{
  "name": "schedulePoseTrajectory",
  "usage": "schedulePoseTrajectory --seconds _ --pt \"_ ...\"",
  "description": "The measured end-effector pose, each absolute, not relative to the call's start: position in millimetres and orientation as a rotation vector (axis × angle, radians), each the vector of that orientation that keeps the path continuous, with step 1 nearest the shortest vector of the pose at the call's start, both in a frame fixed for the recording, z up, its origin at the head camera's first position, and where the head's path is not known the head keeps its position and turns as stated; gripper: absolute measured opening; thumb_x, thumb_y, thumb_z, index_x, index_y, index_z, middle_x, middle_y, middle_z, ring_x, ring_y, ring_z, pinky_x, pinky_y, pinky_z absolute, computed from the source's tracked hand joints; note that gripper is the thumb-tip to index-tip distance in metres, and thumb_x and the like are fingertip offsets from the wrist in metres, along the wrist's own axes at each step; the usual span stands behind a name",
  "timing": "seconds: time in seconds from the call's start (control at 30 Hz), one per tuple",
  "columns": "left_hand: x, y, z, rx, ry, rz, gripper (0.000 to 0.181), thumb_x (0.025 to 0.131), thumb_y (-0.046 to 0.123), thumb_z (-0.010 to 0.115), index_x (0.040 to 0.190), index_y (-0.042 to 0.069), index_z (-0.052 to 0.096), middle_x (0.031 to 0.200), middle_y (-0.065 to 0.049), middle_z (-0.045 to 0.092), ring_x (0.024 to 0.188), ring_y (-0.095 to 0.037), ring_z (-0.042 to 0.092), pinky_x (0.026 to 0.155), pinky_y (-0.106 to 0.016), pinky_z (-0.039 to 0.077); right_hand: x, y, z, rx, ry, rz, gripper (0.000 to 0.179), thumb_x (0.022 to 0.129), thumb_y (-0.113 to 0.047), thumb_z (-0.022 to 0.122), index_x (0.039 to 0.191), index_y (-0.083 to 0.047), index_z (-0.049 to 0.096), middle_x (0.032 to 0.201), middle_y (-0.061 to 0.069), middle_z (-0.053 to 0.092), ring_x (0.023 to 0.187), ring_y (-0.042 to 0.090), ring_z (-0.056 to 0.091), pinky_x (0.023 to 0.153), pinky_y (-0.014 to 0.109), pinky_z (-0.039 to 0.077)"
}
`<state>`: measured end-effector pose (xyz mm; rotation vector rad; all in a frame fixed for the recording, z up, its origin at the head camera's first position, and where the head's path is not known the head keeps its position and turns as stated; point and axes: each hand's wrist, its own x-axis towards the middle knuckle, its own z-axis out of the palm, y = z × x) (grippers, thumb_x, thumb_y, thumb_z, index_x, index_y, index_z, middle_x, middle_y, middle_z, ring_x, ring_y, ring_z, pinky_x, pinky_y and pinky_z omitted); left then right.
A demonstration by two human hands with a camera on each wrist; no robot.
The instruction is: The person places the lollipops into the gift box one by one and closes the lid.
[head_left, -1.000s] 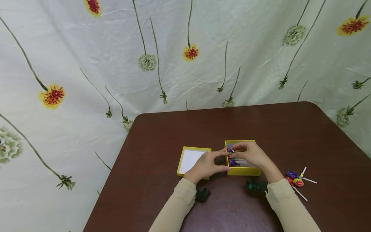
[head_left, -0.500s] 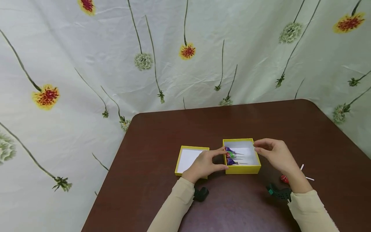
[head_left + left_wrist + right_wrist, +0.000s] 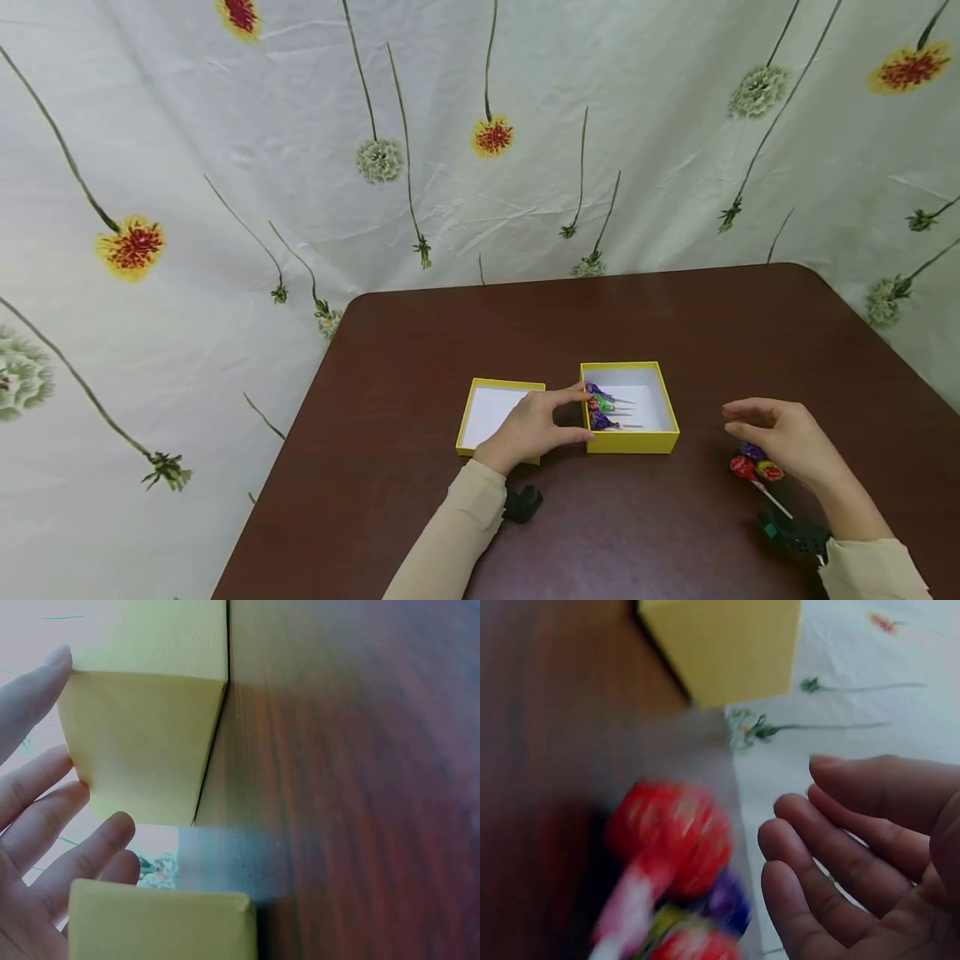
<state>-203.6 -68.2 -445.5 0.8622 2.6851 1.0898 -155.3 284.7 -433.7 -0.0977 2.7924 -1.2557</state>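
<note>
A yellow box (image 3: 632, 442) with a white inside stands on the table. Several lollipops (image 3: 602, 407) lie along its left side, sticks to the right. My left hand (image 3: 531, 425) rests against the box's left wall; in the left wrist view its fingers (image 3: 56, 814) touch the rim, the thumb at one corner. To the right of the box, my right hand (image 3: 787, 437) hovers over a small pile of loose lollipops. A red lollipop (image 3: 742, 467), a purple one (image 3: 753, 451) and a red-yellow one (image 3: 769, 472) show there. Nothing is between the right hand's fingers (image 3: 795, 889).
The yellow lid (image 3: 491, 412), white inside up, lies left of the box, partly behind the left hand. The dark brown table (image 3: 420, 517) reaches back to a white flowered cloth (image 3: 450, 192). Each wrist carries a black camera.
My right hand has left the inside of the box and swung right to the loose lollipops. The lollipops in the box have come into sight. The left hand has stayed at the box.
</note>
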Motion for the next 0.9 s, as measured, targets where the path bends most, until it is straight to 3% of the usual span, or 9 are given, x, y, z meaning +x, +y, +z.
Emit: schedulePoseTrajectory --seconds 0.1,0.23,0.4,0.9 --pt "-203.7 -67.4 -445.6 0.865 2.685 1.091 0.060 0.086 0.039 0.078 0.141 0.023 0.060 0.153 0.006 0.048 0.141 -0.014 0.047 0.113 -0.035 0.044 -151.2 295.0 -440.6 -0.086 2.794 -1.218 0.041 0.097 -0.021 0.067 0.128 0.005 0.063 0.124 0.028 0.067 0.076 -0.007 0.059 0.055 0.027 0.047" --pt "-203.6 -66.7 -445.1 0.865 2.677 1.102 0.060 0.086 0.038 0.078 0.141 0.023 0.060 0.153 0.006 0.048 0.142 -0.014 0.046 0.113 -0.035 0.043 -146.7 306.7 -447.9 -0.119 2.760 -1.218 0.043 0.096 -0.021 0.069 0.129 0.007 0.062 0.125 0.028 0.066 0.082 -0.011 0.061 0.063 0.025 0.055" --pt "-203.7 -66.8 -444.8 0.865 2.674 1.098 0.060 0.086 0.039 0.078 0.141 0.023 0.059 0.153 0.006 0.048 0.142 -0.014 0.046 0.113 -0.035 0.043 -142.5 315.1 -453.5 -0.117 2.700 -1.246 0.045 0.096 -0.018 0.069 0.130 0.010 0.059 0.124 0.030 0.066 0.080 -0.006 0.065 0.062 0.028 0.057" --pt "-204.4 -68.5 -446.4 0.829 2.661 1.113 0.060 0.085 0.039 0.079 0.140 0.025 0.060 0.153 0.007 0.047 0.142 -0.014 0.046 0.114 -0.037 0.043 -143.6 319.0 -454.9 -0.145 2.751 -1.067 0.046 0.095 -0.023 0.070 0.130 0.006 0.061 0.122 0.028 0.067 0.071 0.006 0.066 0.060 0.027 0.054"
